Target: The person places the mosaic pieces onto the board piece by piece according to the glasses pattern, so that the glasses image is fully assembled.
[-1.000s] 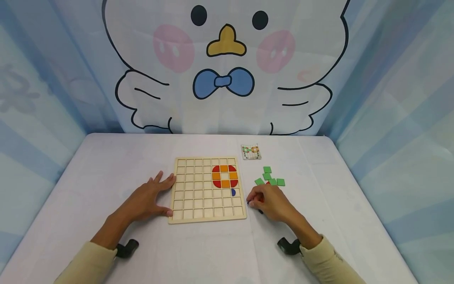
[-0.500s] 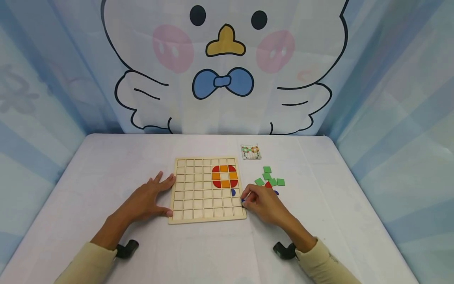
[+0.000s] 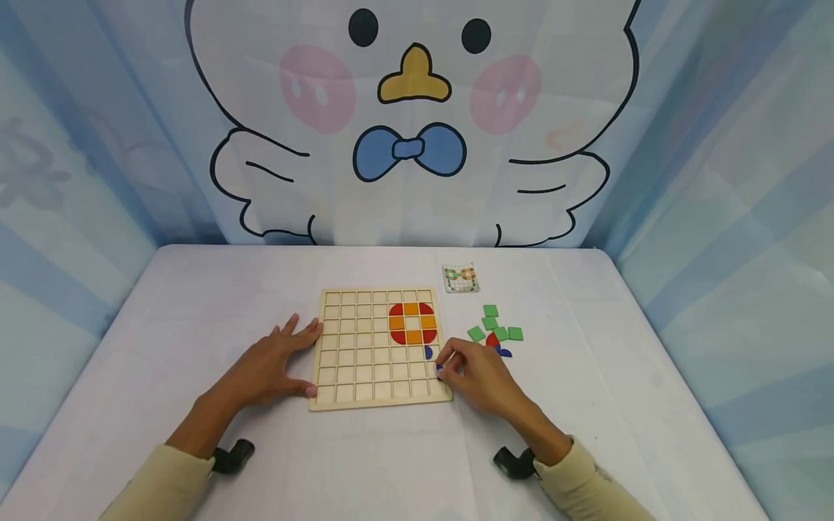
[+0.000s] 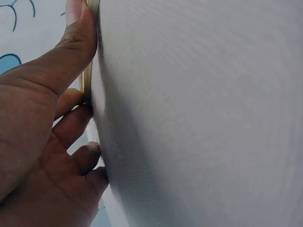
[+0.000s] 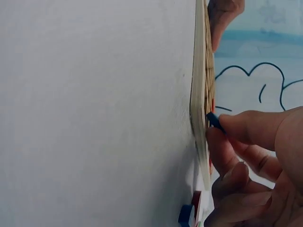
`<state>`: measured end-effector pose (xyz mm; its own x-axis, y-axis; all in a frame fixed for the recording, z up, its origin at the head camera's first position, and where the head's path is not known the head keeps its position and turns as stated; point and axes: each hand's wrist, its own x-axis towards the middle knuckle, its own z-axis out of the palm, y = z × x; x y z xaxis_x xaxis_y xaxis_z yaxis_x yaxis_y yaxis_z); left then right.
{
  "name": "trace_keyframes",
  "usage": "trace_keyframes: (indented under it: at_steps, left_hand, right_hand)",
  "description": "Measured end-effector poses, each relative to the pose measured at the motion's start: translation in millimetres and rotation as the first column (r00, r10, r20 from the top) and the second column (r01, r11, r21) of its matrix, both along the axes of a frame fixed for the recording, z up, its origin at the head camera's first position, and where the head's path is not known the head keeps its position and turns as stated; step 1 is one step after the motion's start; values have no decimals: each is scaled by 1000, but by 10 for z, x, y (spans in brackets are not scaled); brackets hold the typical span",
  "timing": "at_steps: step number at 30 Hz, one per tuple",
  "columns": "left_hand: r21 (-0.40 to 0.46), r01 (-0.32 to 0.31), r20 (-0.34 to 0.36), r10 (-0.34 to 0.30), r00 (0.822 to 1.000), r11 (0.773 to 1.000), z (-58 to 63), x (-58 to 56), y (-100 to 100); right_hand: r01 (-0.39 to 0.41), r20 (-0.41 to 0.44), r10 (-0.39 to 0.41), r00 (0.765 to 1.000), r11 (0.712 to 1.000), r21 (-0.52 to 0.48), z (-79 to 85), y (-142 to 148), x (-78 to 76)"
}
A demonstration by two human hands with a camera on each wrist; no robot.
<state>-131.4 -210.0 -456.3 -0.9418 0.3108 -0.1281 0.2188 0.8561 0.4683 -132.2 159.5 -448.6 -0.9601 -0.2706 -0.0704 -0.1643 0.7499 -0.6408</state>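
A square wooden grid board point(image 3: 365, 383) lies on the table, with red and orange tiles point(image 3: 414, 337) set in a ring at its upper right. Below that ring is a blue half-round tile point(image 3: 428, 352) in a cell. My left hand point(image 3: 263, 370) rests against the board's left edge, thumb and fingers spread along it. With thumb and forefinger, my right hand point(image 3: 485, 380) pinches a small blue tile point(image 5: 215, 122) at the board's right edge. Its outline is mostly hidden by the fingers.
Green square tiles point(image 3: 491, 310), a red tile point(image 3: 492, 339) and blue half-round tiles point(image 3: 504, 352) lie right of the board, just beyond my right hand. A small pattern card point(image 3: 461, 278) lies behind the board's right corner. A printed curtain point(image 3: 417, 210) surrounds the table.
My right hand has moved left with the blue tile, from beside the board to over its right edge, uncovering red and blue tiles behind it. The left hand stays put.
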Motion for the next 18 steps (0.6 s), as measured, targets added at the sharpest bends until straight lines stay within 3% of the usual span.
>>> trace_keyframes:
  at_steps: [18]
  left_hand:
    - [7, -2, -10, 2, 1000, 1000, -12, 7, -5]
  right_hand:
    - [53, 41, -57, 998, 994, 94, 95, -233, 9]
